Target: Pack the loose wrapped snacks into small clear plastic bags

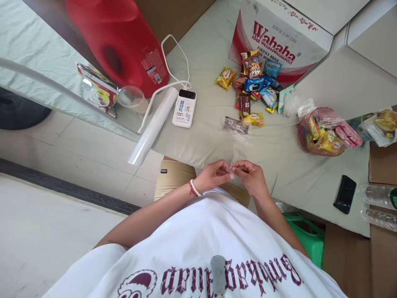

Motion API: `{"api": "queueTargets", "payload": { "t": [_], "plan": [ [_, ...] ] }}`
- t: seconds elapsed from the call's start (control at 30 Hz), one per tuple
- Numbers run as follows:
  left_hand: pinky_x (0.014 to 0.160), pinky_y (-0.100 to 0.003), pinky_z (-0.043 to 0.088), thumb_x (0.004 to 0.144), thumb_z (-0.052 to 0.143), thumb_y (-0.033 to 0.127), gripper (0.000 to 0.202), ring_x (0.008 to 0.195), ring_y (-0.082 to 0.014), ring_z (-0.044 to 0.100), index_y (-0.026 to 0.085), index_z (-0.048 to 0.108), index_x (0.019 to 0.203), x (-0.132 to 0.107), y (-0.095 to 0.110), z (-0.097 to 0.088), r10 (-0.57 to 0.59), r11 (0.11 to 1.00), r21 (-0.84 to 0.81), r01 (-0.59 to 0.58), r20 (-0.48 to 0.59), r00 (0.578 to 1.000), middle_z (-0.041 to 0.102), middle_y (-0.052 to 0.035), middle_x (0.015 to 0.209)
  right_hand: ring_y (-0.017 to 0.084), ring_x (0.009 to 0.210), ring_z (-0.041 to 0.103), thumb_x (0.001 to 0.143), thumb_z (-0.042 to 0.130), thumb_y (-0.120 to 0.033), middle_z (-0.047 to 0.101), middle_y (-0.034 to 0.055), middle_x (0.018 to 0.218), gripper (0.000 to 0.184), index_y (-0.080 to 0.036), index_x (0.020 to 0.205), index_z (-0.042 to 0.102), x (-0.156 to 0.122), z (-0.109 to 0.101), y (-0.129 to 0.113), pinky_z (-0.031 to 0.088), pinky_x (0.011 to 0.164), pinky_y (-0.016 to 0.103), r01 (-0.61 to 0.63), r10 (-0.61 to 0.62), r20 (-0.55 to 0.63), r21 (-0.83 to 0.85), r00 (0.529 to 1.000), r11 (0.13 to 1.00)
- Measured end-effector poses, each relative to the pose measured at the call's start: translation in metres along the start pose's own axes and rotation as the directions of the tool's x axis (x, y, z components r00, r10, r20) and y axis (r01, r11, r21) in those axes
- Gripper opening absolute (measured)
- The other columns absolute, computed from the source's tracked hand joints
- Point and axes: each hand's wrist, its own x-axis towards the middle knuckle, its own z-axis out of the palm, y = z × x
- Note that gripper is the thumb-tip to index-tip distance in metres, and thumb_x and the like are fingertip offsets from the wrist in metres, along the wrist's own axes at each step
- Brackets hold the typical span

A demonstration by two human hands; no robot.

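Close to my body, at the table's near edge, both hands meet with their fingertips pinched together. My left hand [216, 174], with a white bead and red cord bracelet at the wrist, grips the near end of a clear plastic bag [240, 151]. Right beside it, my right hand [249, 177] pinches the same end. The bag stretches away from me over the cloth, and a dark brown snack packet [236, 125] lies at its far end; whether it is inside I cannot tell. Beyond lies a pile of wrapped snacks [257, 85] in several colours.
A white power bank [183, 114] with a cable lies left beside a roll of clear film [153, 126]. Behind stand a red jug [120, 45] and a plastic cup [133, 99]. Rightward are a snack-filled bowl [305, 142], a black phone-like object [345, 194] and a Wahaha carton [279, 37].
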Motion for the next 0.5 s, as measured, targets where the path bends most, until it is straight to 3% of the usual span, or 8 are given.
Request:
{"api": "queueTargets", "payload": {
  "t": [0.1, 0.23, 0.5],
  "plan": [
    [0.075, -0.029, 0.053, 0.076, 0.081, 0.053, 0.038, 0.077, -0.0169, 0.066, 0.018, 0.069, 0.083, 0.001, -0.001, 0.003, 0.031, 0.997, 0.074, -0.027, -0.052, 0.998, 0.072, -0.0036, 0.082, 0.016, 0.069, 0.065, 0.075, 0.08, -0.046, 0.075, 0.0034, 0.079, 0.029, -0.02, 0.086, 0.076, 0.0, 0.003, -0.004, 0.05, 0.067, 0.028, 0.007, -0.007, 0.022, 0.004, 1.0, 1.0],
    [0.075, -0.03, 0.055, 0.087, 0.069, 0.052, 0.035, 0.078, -0.0192, 0.069, 0.018, 0.075, 0.084, 0.001, 0.0, -0.005, 0.013, 0.996, 0.084, -0.009, -0.051, 0.999, 0.075, -0.0052, 0.081, 0.014, 0.063, 0.06, 0.072, 0.08, -0.046, 0.072, 0.0024, 0.074, 0.029, -0.02, 0.084, 0.075, 0.002, 0.002, -0.005, 0.046, 0.06, 0.027, 0.009, -0.009, -0.024, 0.0, 1.0, 1.0],
    [0.078, -0.03, 0.056, 0.078, 0.078, 0.053, 0.036, 0.076, -0.0155, 0.067, 0.018, 0.069, 0.08, 0.0, 0.005, -0.016, -0.091, 0.984, -0.167, 0.056, -0.209, 0.974, 0.075, -0.0049, 0.086, 0.008, 0.05, 0.038, 0.068, 0.081, -0.046, 0.068, 0.0, 0.07, 0.032, -0.02, 0.084, 0.07, -0.002, -0.014, -0.012, 0.026, 0.045, 0.023, -0.073, 0.081, -0.073, 0.106, 0.994, 0.992]
  ]
}}
